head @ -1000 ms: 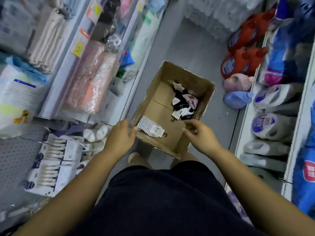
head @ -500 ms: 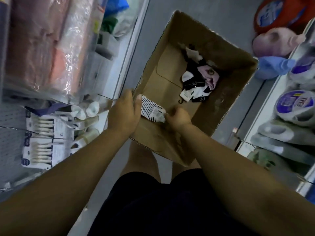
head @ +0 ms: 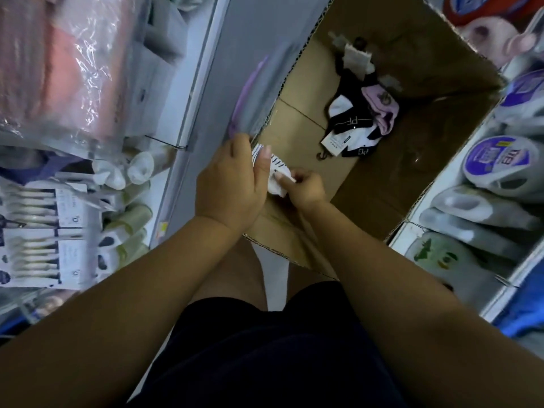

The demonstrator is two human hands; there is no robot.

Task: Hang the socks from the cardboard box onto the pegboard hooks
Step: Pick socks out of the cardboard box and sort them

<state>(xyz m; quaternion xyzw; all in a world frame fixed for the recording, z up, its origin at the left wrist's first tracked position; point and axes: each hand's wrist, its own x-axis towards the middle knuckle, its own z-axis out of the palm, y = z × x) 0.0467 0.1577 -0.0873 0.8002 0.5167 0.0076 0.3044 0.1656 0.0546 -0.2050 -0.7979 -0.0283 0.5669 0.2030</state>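
Gripped together by left hand [head: 232, 184] and right hand [head: 304, 191], the striped socks [head: 276, 166] are best lifted clear of the cardboard box [head: 435, 83].

Dim, motion-blurred wide-angle view; glare on plastic wrap [head: 88, 63].

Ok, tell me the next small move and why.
Probably lift the striped socks up and clear of the box. The left hand and the right hand both grip them, low over the box's near corner, so they are ready to go. The other socks lie deeper inside.
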